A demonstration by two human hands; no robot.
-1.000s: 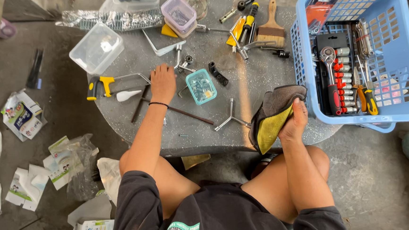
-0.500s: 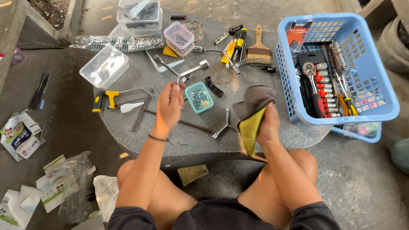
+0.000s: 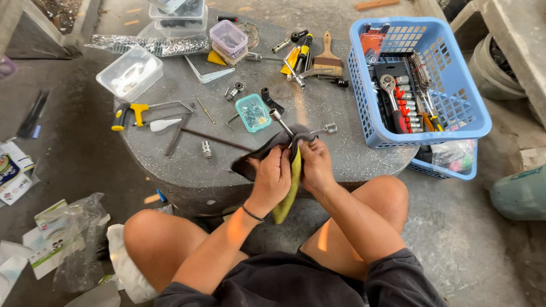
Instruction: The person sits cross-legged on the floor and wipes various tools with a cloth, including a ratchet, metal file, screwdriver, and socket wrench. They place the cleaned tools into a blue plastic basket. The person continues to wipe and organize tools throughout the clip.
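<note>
- Since the earlier frame, we see the left hand (image 3: 273,176) leave the tools on the tabletop (image 3: 179,169) and join the right hand (image 3: 315,163) at the near edge; the cross wrench (image 3: 292,133), which lay flat before, is now lifted.
- Both hands are closed: the left grips the grey and yellow cloth (image 3: 286,190), and the right holds the cloth around the lower arm of the cross wrench.
- We note two socket ends of the wrench rising clear above the fingers; the wrapped part is hidden, so how far the cloth covers it is unclear.
- Just behind the hands sits a small teal box (image 3: 253,112) of small parts.
- To the left lie a yellow-handled hacksaw (image 3: 150,108) and a thin rod (image 3: 215,137).
- To the right stands a blue basket (image 3: 466,107) holding a socket set (image 3: 396,95).
- A paintbrush (image 3: 326,58) rests at the far side.
</note>
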